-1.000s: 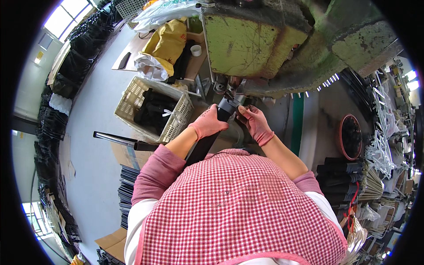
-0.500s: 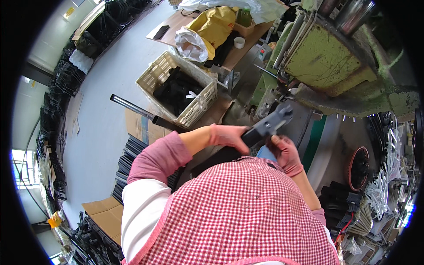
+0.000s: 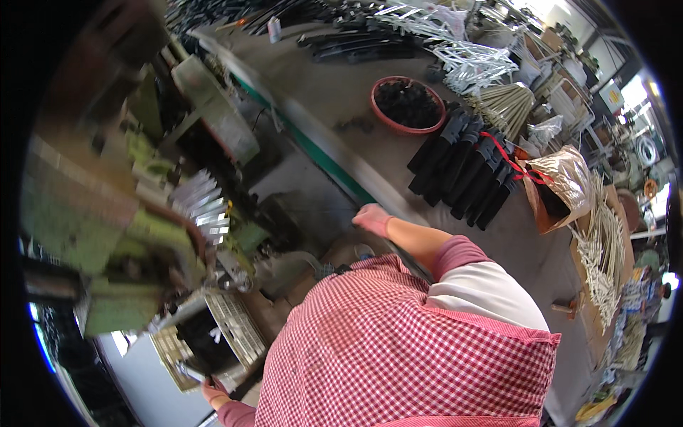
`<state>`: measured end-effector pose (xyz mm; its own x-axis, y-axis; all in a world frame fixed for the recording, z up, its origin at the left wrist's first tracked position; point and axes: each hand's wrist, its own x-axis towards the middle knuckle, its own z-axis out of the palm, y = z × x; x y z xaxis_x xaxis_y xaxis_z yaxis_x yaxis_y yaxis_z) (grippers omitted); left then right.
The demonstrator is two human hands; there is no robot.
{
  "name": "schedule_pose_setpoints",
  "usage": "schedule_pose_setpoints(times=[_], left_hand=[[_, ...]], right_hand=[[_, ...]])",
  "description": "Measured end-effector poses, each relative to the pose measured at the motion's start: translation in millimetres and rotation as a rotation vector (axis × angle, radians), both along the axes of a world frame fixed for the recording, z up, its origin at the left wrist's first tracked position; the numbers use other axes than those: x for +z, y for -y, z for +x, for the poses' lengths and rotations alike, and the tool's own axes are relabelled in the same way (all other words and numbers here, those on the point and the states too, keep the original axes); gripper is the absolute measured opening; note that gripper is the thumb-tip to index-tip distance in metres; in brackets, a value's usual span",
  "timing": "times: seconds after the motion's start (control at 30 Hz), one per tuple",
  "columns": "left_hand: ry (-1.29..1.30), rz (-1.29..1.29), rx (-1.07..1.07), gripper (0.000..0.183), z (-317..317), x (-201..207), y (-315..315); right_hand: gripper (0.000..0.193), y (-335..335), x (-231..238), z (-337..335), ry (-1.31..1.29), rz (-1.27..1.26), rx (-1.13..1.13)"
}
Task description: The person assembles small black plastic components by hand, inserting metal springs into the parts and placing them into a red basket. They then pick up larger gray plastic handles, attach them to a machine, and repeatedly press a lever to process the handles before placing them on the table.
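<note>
My left hand [image 3: 213, 390], in a pink glove, is low at the left beside a cream plastic crate [image 3: 242, 329]. Its fingers are closed round a dark piece with a pale grey end [image 3: 191, 371], which sticks out toward the crate's rim. The sleeve and my apron hide part of that arm. My right hand [image 3: 373, 219], also gloved in pink, is held out ahead of my body above the floor, near a green strip [image 3: 333, 171]. Its fingers look curled in, and I see nothing in them. Black parts [image 3: 206, 341] lie inside the crate.
A green machine [image 3: 78, 220] fills the left, blurred. To the right, dark tubes with grey ends [image 3: 466, 167] lie in a row beside a red-rimmed basin [image 3: 407, 130] of black pieces. White metal rods [image 3: 469, 60] and a brown-paper bundle [image 3: 562, 192] are beyond.
My view has swung right, bringing the basin and tubes to the middle. My hands, formerly together at the grey-ended black tube, are now far apart. My right hand has let go of it.
</note>
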<state>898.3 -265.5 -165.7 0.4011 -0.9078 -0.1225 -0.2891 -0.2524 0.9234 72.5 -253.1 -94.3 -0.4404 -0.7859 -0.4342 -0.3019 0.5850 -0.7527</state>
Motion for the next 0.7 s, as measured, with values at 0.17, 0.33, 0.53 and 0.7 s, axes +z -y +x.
schedule_pose_setpoints(times=[0.17,0.33,0.53,0.7], left_hand=[[-0.135,0.752,-0.124,0.009,-148,-67,-23],[0.104,0.640,-0.749,0.019,-358,-23,18],[0.165,0.397,-1.095,0.036,-515,69,72],[-0.065,0.432,-1.256,0.042,-606,125,95]], right_hand=[[0.036,-36,29,-161,-0.618,0.015,-0.871],[0.055,-21,59,-239,-0.549,0.286,-0.873],[0.077,8,71,-284,-0.507,0.500,-0.986],[0.062,-13,84,-303,-0.275,0.334,-0.936]])
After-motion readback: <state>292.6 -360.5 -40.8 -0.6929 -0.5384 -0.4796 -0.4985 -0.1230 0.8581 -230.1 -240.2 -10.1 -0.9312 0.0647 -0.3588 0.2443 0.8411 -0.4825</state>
